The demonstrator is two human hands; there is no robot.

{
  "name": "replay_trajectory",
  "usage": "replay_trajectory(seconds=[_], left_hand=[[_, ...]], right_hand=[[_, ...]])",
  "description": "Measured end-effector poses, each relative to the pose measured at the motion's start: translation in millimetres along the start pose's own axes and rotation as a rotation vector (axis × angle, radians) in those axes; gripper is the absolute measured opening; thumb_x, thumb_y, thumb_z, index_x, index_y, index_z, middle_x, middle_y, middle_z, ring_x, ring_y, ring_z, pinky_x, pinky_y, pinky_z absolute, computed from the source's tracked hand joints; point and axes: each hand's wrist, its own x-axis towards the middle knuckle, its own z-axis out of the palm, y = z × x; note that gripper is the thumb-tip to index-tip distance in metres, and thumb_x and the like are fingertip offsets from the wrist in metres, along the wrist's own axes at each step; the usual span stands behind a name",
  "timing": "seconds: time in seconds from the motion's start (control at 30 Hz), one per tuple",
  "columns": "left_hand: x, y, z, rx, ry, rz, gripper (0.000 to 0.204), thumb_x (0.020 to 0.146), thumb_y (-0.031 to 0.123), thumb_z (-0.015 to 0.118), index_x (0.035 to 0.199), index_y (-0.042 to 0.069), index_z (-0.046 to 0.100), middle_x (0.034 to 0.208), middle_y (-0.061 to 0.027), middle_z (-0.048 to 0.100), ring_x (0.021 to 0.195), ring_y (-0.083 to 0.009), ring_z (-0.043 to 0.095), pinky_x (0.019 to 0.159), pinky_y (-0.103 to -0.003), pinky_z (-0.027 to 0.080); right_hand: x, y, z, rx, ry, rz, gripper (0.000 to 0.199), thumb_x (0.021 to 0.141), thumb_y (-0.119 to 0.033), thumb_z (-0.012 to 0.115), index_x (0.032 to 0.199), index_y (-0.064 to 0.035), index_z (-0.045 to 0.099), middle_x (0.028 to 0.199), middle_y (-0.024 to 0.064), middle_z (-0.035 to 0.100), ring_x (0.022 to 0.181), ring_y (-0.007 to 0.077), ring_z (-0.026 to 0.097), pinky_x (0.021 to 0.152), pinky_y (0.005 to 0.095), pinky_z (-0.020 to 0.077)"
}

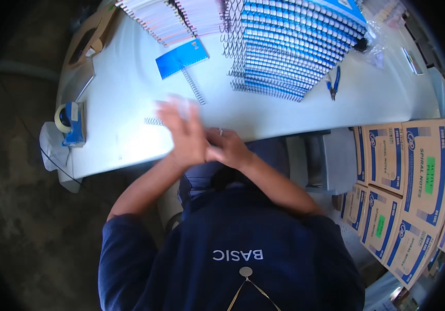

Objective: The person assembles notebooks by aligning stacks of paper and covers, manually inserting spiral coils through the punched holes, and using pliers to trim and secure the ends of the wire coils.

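White surface (pixel 113 137) bears stacked blue spiral notebooks (pixel 295 52) at far right. Near, the left hand (pixel 183 137) has its blurred grip spread, the right hand (pixel 230 149) half-curled; contents I cannot tell. Farther left lies a single blue notebook (pixel 181 58), a long coil (pixel 193 87) partly across it, a short coil (pixel 152 121) nearer.

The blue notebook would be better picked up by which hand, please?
The left hand, probably: it is nearer the blue notebook with its fingers spread, while the right hand is farther back.
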Motion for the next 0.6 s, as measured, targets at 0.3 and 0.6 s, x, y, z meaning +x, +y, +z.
replay_trajectory(seconds=[0.3, 0.6], left_hand=[[98.8, -9.7, -59.0, 0.023, -0.318, -0.099, 0.043, 0.072, 0.022, 0.072, 0.111, 0.013, 0.059, 0.112, -0.0069, 0.057, 0.103, -0.0244, 0.055, 0.096, -0.044, 0.031], [135.3, -14.1, -79.1, -0.075, -0.503, -0.247, 0.023, 0.077, 0.021, 0.070, 0.097, 0.012, 0.064, 0.097, -0.0014, 0.063, 0.092, -0.0212, 0.058, 0.089, -0.039, 0.033]], right_hand=[[12.8, 4.4, -13.0, 0.130, 0.006, 0.297, 0.024, 0.074, -0.009, 0.065, 0.097, -0.0016, 0.060, 0.091, 0.0182, 0.064, 0.082, 0.0375, 0.062, 0.069, 0.0386, 0.0491], [20.9, -5.7, -13.3, 0.117, 0.054, 0.294, 0.017, 0.077, -0.006, 0.062, 0.093, 0.0009, 0.062, 0.084, 0.0189, 0.063, 0.080, 0.0377, 0.061, 0.068, 0.0411, 0.0467]])
